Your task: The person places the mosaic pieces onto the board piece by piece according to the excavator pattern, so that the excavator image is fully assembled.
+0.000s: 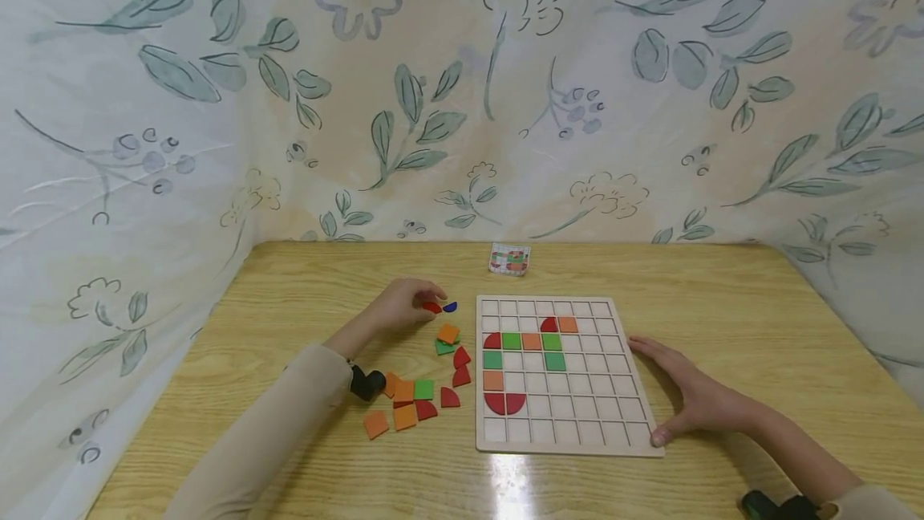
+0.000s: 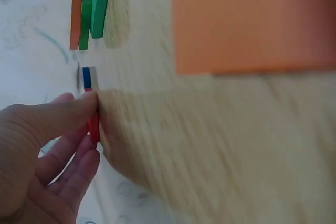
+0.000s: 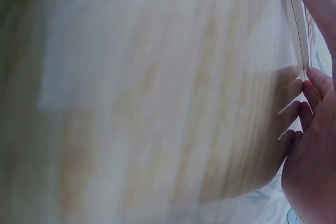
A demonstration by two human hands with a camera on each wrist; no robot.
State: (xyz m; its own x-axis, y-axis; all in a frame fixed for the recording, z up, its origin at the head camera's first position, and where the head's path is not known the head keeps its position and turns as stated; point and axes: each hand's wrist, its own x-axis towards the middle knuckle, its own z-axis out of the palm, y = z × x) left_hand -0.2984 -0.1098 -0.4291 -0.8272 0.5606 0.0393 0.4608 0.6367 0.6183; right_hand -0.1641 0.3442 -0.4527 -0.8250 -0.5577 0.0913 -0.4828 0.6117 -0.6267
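My left hand (image 1: 404, 303) is at the left of the table, its thumb and fingers pinching a red tile (image 2: 94, 127) with a curved edge. Just beyond the fingertips lies a small blue half-round tile (image 1: 451, 307). The wooden grid board (image 1: 577, 424) lies flat, with red, green and orange tiles in several cells on its left and upper part. My right hand (image 1: 696, 396) rests at the board's right side, fingers spread; its thumb touches the near right corner and the fingertips the right edge.
Between my left forearm and the board lie loose tiles: an orange square (image 1: 376, 424), a green square (image 1: 423, 390), a red quarter-round (image 1: 450, 397) and several others, some overlapping. A small pattern card (image 1: 509, 259) lies behind the board. Floral cloth (image 1: 433, 103) hangs at the table's back.
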